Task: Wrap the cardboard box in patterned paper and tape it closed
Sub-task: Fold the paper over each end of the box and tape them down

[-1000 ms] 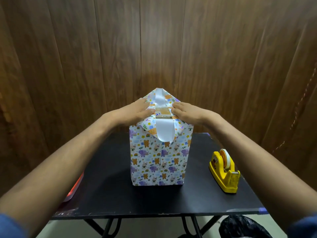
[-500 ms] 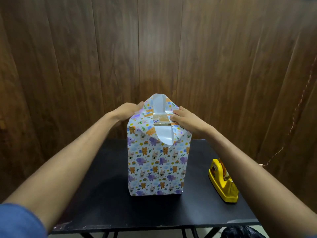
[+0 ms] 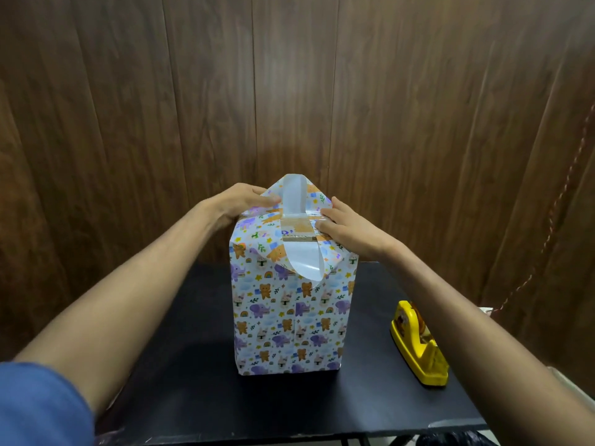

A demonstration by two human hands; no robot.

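Compared with half a second ago, the left hand (image 3: 240, 201) is sitting further onto the top of the box (image 3: 291, 304), its fingers (image 3: 269, 198) now lying flat and loosely spread over the folded paper at the 10 o'clock corner rather than curling behind the edge; the box itself is standing in the same spot at the middle of the table (image 3: 193, 381). The left hand is pressing the paper, not gripping it.

The box is standing tall and upright, its glossy paper printed with small bears, elephants and rainbows on white. On top, the plain white underside of the far flap (image 3: 293, 194) is rising in a peak at 12 o'clock, and the near flap (image 3: 306, 262) is curling down over the front face in a rounded tongue. Between them a strip of bare brown cardboard (image 3: 297, 228) is showing, perhaps under clear tape.

The right hand (image 3: 351, 230) is resting at the 3 o'clock edge, fingers together and flat on the fold, holding nothing.

At 4 o'clock a yellow plastic tape dispenser (image 3: 418, 349) is sitting on the matte black table, well apart from the box.
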